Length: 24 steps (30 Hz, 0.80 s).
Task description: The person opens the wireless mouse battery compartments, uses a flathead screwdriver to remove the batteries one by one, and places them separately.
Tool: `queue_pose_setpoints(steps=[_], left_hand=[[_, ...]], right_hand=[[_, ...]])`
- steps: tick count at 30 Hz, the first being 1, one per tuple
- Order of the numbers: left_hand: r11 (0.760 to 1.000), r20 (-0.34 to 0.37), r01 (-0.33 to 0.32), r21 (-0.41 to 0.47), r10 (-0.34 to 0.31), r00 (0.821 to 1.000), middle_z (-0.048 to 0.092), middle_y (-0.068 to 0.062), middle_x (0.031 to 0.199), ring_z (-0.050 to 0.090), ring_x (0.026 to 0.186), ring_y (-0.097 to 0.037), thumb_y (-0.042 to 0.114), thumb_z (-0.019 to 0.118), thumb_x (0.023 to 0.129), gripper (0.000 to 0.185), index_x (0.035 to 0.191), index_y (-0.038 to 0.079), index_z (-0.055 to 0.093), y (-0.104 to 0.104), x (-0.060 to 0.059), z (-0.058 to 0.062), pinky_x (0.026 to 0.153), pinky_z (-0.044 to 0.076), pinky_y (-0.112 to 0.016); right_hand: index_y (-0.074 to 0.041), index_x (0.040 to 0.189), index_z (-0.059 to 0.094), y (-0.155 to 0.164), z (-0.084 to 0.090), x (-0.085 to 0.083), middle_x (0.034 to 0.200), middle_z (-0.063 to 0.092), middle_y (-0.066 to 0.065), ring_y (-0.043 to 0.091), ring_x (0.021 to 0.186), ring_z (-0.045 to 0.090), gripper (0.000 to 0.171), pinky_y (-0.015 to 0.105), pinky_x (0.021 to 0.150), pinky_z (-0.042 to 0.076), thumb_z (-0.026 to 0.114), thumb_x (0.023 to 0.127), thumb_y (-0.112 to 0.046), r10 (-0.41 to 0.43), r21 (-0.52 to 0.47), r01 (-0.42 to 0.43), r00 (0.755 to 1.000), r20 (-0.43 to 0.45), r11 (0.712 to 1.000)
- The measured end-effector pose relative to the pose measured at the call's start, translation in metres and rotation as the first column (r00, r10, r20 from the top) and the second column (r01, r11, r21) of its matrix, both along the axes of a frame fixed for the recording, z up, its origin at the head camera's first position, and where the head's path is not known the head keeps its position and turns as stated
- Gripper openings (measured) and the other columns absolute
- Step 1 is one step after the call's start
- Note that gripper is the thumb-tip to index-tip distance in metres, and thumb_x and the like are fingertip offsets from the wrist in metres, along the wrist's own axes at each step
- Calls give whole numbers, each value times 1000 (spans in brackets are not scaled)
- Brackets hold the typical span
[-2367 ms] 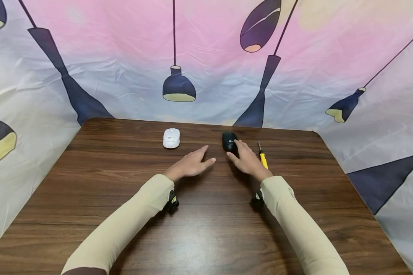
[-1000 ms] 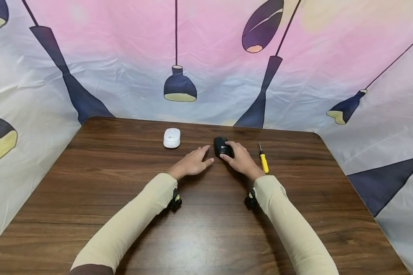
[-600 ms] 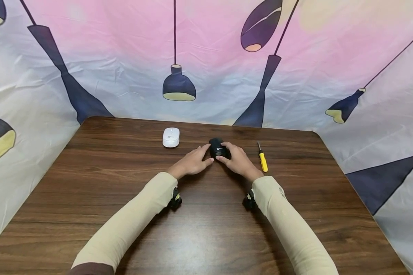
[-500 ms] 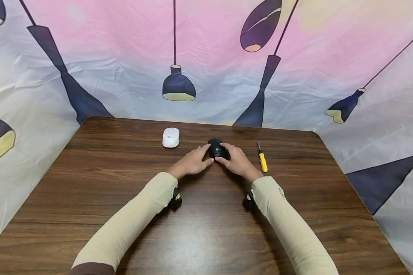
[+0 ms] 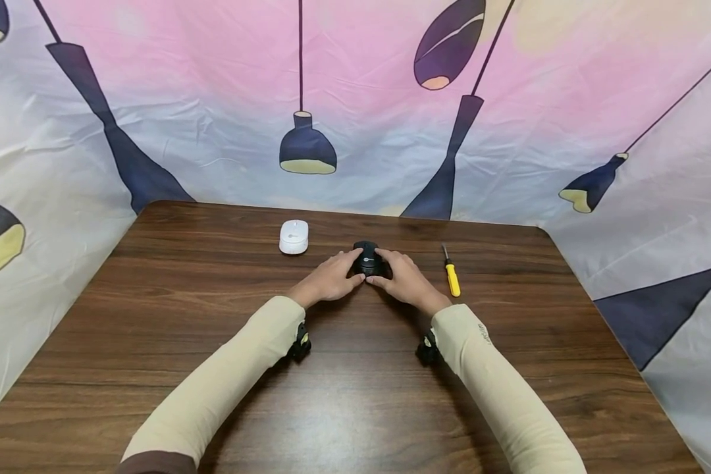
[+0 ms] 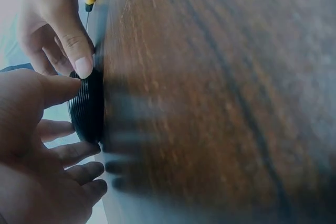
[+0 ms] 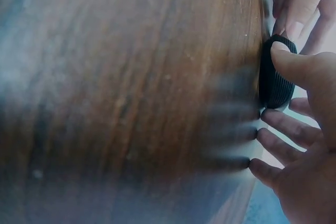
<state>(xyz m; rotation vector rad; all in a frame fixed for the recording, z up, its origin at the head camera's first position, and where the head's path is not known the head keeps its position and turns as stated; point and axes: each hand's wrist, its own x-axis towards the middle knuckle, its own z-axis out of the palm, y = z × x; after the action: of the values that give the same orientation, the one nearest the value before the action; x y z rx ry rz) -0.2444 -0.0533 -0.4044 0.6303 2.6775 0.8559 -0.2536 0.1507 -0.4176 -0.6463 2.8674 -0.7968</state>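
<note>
Together, left grip [image 5: 330, 278] and right grip [image 5: 407, 279] hold 1 black mouse [image 5: 367, 261].

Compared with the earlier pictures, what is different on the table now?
The black mouse moved left and slightly closer to the camera, held by the right hand; the left hand now holds its left side too. The white mouse and yellow screwdriver stayed put.

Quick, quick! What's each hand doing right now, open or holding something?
Left hand: holding the black mouse from its left, thumb at the near end.
Right hand: holding the same mouse from its right.
</note>
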Motion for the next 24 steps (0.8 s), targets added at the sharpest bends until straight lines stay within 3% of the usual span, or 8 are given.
queue_pose_setpoints(steps=[9, 17, 24], left_hand=[[1000, -30, 4, -17, -4, 1000, 32, -20, 160, 20, 151, -39, 26, 57, 105, 61, 157, 6, 32, -5, 4, 2, 125, 18, -55], [1000, -45, 6, -24, -7, 999, 36, -21, 158, 22, 150, -40, 26, 60, 103, 60, 155, 6, 35, -9, 7, 3, 123, 23, -58], [998, -57, 2, -70, -6, 998, 38, -22, 157, 31, 147, -40, 28, 65, 101, 62, 154, 9, 36, -10, 10, 5, 119, 32, -59]], right_hand=[[0, 151, 43, -1, 2, 4, 137, 54, 22, 37, 125, 50, 73, 51, 106, 48, 76, 93, -28, 19, 13, -19, 1000, -3, 1000], [-3, 152, 44, -3, 2, 4, 147, 50, 21, 38, 135, 45, 73, 53, 114, 42, 78, 92, -29, 27, 5, -27, 1000, 16, 1000], [-3, 150, 46, -4, 1, 5, 143, 53, 21, 38, 131, 48, 72, 53, 112, 44, 79, 91, -27, 43, -6, -42, 999, 5, 999]])
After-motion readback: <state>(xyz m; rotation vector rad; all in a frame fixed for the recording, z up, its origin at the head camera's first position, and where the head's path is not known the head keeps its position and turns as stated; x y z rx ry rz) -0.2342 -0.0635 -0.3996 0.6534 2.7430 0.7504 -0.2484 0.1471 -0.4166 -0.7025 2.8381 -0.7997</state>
